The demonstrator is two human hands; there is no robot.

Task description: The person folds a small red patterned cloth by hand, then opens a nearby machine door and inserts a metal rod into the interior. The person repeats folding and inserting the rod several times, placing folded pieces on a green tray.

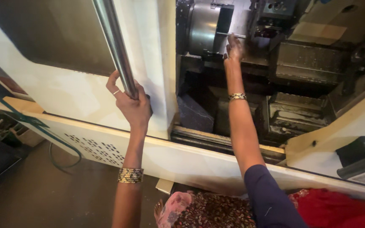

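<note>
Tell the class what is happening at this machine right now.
A person stands at an open metalworking machine, seen from above. The left hand grips the long steel handle bar of the pale sliding door. The right hand reaches deep inside, its fingers at a thin metal rod sticking out of the round chuck. Whether the rod is actually pinched cannot be told. Both wrists wear bangles.

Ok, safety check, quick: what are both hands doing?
Left hand: closed around the door's steel handle bar.
Right hand: reaching the workpiece at the chuck; grip unclear.
</note>
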